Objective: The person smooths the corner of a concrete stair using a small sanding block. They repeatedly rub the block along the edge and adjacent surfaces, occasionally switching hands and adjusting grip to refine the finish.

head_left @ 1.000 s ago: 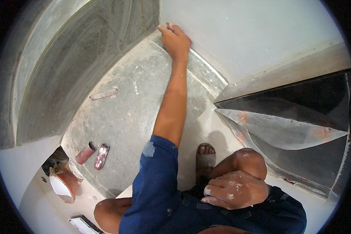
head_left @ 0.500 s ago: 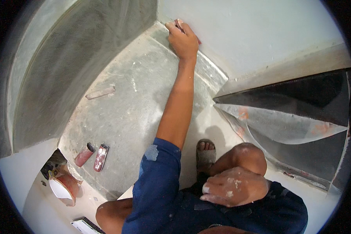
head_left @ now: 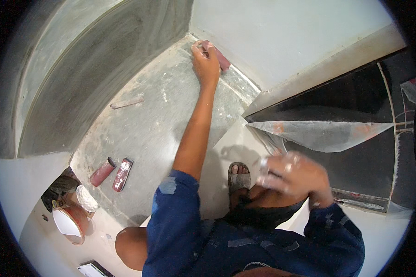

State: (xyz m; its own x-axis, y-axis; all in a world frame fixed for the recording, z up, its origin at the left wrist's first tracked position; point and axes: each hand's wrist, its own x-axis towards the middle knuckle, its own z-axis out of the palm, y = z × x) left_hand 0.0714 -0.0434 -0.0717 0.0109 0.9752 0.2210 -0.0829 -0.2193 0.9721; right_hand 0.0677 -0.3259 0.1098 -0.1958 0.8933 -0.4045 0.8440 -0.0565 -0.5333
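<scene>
My left hand [head_left: 205, 64] reaches far forward, its fingers wrapped round a red-brown sandpaper roll [head_left: 221, 59]. It sits low in the corner, at the seam where the grey stone slab [head_left: 148, 134] meets the pale wall [head_left: 282, 41]. My right hand [head_left: 296, 175], dusted with white powder, hangs over my right knee. Motion smears its fingers, and nothing shows clearly in it. Two more sandpaper rolls lie on the slab at the near left: a plain red one [head_left: 102, 172] and one caked with white dust [head_left: 122, 175].
A thin strip [head_left: 127, 102] lies on the slab. The curved grey panel [head_left: 92, 69] rises on the left. Near the left edge stand an orange-brown bucket [head_left: 73, 224] and a whitish bundle [head_left: 87, 198]. Black panels with plastic film [head_left: 319, 134] lie to the right. My sandalled foot [head_left: 239, 175] is below.
My left hand has shifted nearer along the wall seam with the sandpaper roll. My right hand has lifted from my knee. The whole view has tilted slightly.
</scene>
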